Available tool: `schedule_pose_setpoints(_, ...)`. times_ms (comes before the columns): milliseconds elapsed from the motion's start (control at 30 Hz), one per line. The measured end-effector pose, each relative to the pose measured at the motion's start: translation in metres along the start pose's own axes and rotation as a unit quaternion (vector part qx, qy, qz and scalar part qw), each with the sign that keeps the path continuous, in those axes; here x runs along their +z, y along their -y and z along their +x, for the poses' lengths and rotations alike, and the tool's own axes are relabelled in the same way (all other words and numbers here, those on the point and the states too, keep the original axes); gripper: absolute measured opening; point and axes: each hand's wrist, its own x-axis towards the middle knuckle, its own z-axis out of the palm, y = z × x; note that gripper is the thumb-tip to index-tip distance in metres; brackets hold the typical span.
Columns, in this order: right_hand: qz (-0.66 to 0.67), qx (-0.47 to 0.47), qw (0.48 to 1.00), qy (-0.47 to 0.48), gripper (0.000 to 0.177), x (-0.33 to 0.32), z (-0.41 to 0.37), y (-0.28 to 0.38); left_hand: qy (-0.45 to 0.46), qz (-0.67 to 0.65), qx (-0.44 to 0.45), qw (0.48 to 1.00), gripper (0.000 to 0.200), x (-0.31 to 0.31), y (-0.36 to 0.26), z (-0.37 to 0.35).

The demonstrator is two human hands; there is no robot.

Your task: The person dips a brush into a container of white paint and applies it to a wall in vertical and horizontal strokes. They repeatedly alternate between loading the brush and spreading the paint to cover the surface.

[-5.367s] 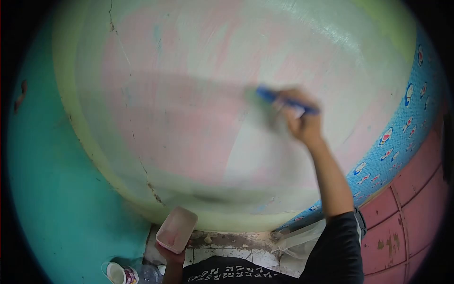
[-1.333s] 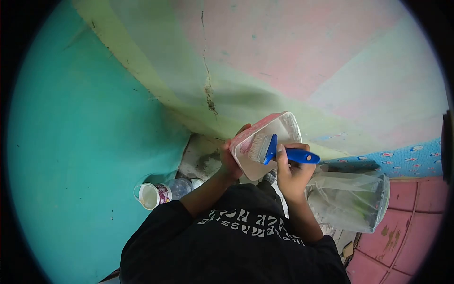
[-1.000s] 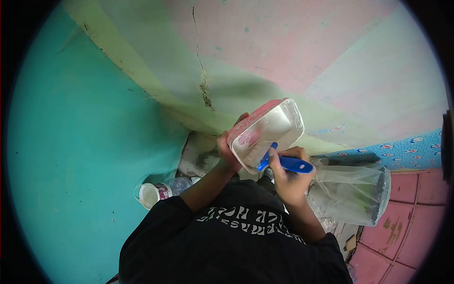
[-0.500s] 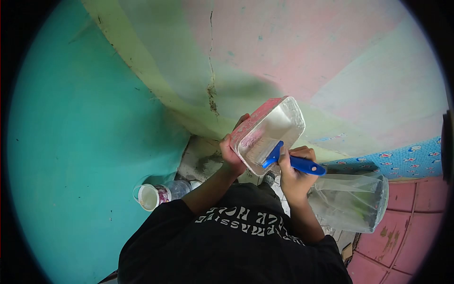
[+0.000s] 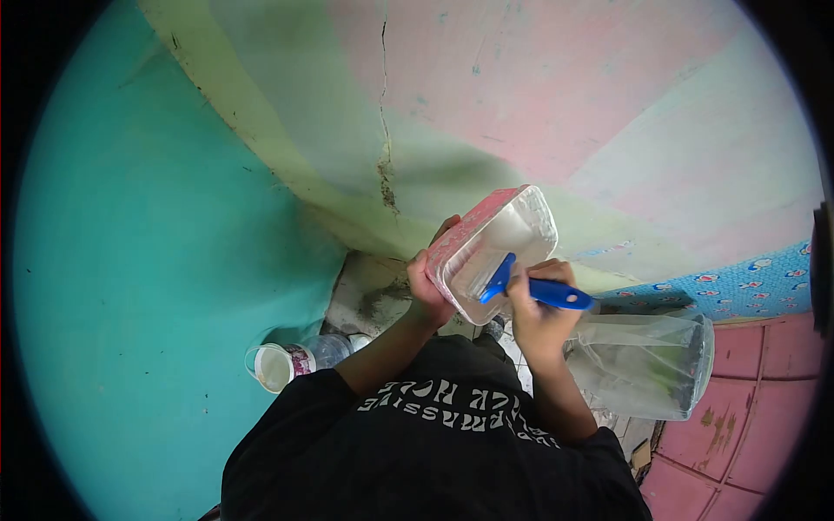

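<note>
A pink-sided tray (image 5: 531, 227) with a white, paint-smeared inside is held tilted in front of my chest. My left hand (image 5: 430, 282) is wrapped round its left end, thumb near the rim. My right hand (image 5: 545, 317) grips the blue handle of a wide brush (image 5: 556, 293). The brush's pale bristles lie inside the lower part of the tray, against its inner surface. Some of the bristle tips are hard to tell from the white paint.
Ahead is a pastel wall (image 5: 521, 95) with a vertical crack; a teal wall (image 5: 156, 234) stands left. A white bucket (image 5: 274, 368) and clear bottle (image 5: 328, 349) sit at the lower left. A plastic-covered container (image 5: 638, 365) stands right, beside pink tiles (image 5: 721, 417).
The brush has shifted slightly left and up inside the tray, with my right hand. The tray's top edge sits a little lower.
</note>
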Motion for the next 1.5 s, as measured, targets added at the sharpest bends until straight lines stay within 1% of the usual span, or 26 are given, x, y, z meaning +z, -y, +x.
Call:
schedule_pose_setpoints(33,0.006,0.027,1.000,-0.005,0.019,0.004,-0.002,0.000,-0.009,-0.002,-0.006,1.000,0.077,0.001,0.001,0.001)
schedule_pose_setpoints(133,-0.014,0.004,1.000,-0.009,0.021,0.020,-0.003,-0.006,-0.013,0.020,-0.011,1.000,0.076,-0.001,0.002,0.002)
schedule_pose_setpoints(267,0.126,0.031,0.989,-0.072,0.017,0.027,0.007,-0.011,-0.026,0.074,-0.015,0.997,0.075,-0.006,0.005,0.005)
schedule_pose_setpoints(300,0.143,0.047,0.986,-0.067,0.014,0.023,0.007,-0.015,-0.031,0.061,-0.013,0.998,0.075,-0.003,0.004,0.006)
schedule_pose_setpoints(400,0.130,0.093,0.981,-0.106,0.014,-0.002,0.009,-0.017,-0.044,-0.001,-0.017,0.999,0.075,0.004,0.005,0.007)
schedule_pose_setpoints(467,0.228,0.142,0.958,-0.102,0.013,-0.031,0.016,-0.021,-0.049,-0.072,-0.041,0.995,0.075,0.004,0.010,0.013)
schedule_pose_setpoints(500,0.287,0.159,0.939,-0.106,0.013,-0.043,0.020,-0.018,-0.062,-0.028,-0.042,0.997,0.076,0.006,0.009,0.014)
schedule_pose_setpoints(533,0.345,0.175,0.916,-0.109,0.013,-0.055,0.024,-0.016,-0.079,-0.040,-0.058,0.994,0.076,0.004,0.012,0.013)
schedule_pose_setpoints(567,0.372,0.155,0.911,-0.094,0.016,-0.069,0.024,-0.028,-0.095,-0.050,-0.073,0.992,0.076,0.000,0.017,0.013)
schedule_pose_setpoints(667,0.381,0.132,0.907,-0.119,0.018,-0.094,0.040,-0.023,-0.046,-0.096,-0.116,0.988,0.073,0.003,0.024,0.016)
schedule_pose_setpoints(733,0.384,0.119,0.909,-0.114,0.020,-0.116,0.055,-0.022,-0.008,-0.053,-0.114,0.992,0.069,0.008,0.030,0.013)
schedule_pose_setpoints(800,0.385,0.106,0.910,-0.113,0.020,-0.137,0.075,-0.016,-0.003,0.034,-0.085,0.996,0.071,0.019,0.033,0.012)
schedule_pose_setpoints(900,0.376,0.037,0.921,-0.091,0.023,-0.170,0.115,0.006,-0.058,0.010,-0.091,0.994,0.082,0.069,0.028,0.017)
schedule_pose_setpoints(967,0.330,-0.050,0.938,-0.091,0.023,-0.190,0.148,0.029,-0.010,-0.051,-0.098,0.994,0.077,0.058,0.040,0.015)
schedule_pose_setpoints(1033,0.273,-0.152,0.946,-0.088,0.025,-0.207,0.183,0.060,0.012,-0.176,-0.145,0.974,0.077,0.036,0.051,0.015)
schedule_pose_setpoints(1100,0.198,-0.268,0.939,-0.087,0.026,-0.220,0.220,0.100,0.056,-0.215,-0.160,0.962,0.080,0.015,0.058,0.014)
schedule_pose_setpoints(1133,0.155,-0.321,0.930,-0.090,0.026,-0.223,0.237,0.119,0.042,-0.218,-0.158,0.962,0.080,0.013,0.059,0.011)
schedule_pose_setpoints(1200,0.014,-0.434,0.893,-0.117,0.025,-0.223,0.263,0.153,0.015,-0.225,-0.152,0.962,0.080,0.009,0.061,0.005)
schedule_pose_setpoints(1233,0.007,-0.529,0.841,-0.118,0.021,-0.221,0.285,0.159,-0.019,-0.191,-0.143,0.971,0.079,0.010,0.060,0.002)
schedule_pose_setpoints(1267,-0.046,-0.592,0.796,-0.115,0.023,-0.223,0.303,0.168,-0.054,-0.157,-0.133,0.977,0.078,0.012,0.060,0.001)
schedule_pose_setpoints(1333,-0.199,-0.648,0.724,-0.131,0.030,-0.221,0.316,0.182,-0.105,-0.179,-0.127,0.970,0.075,0.025,0.057,-0.002)
schedule_pose_setpoints(1367,-0.248,-0.652,0.708,-0.109,0.031,-0.217,0.318,0.180,-0.118,-0.195,-0.123,0.966,0.075,0.021,0.058,-0.005)
schedule_pose_setpoints(1400,-0.295,-0.651,0.695,-0.077,0.025,-0.215,0.319,0.169,-0.132,-0.210,-0.120,0.961,0.075,0.017,0.058,-0.011)
schedule_pose_setpoints(1433,-0.314,-0.646,0.696,-0.027,0.024,-0.206,0.318,0.153,-0.132,-0.176,-0.108,0.970,0.075,0.009,0.059,-0.015)
schedule_pose_setpoints(1467,-0.354,-0.688,0.633,-0.027,0.026,-0.195,0.313,0.127,-0.130,-0.142,-0.095,0.977,0.075,-0.002,0.061,-0.016)
schedule_pose_setpoints(1500,-0.354,-0.687,0.635,0.007,0.027,-0.181,0.296,0.105,-0.137,-0.132,-0.081,0.978,0.074,-0.005,0.060,-0.015)
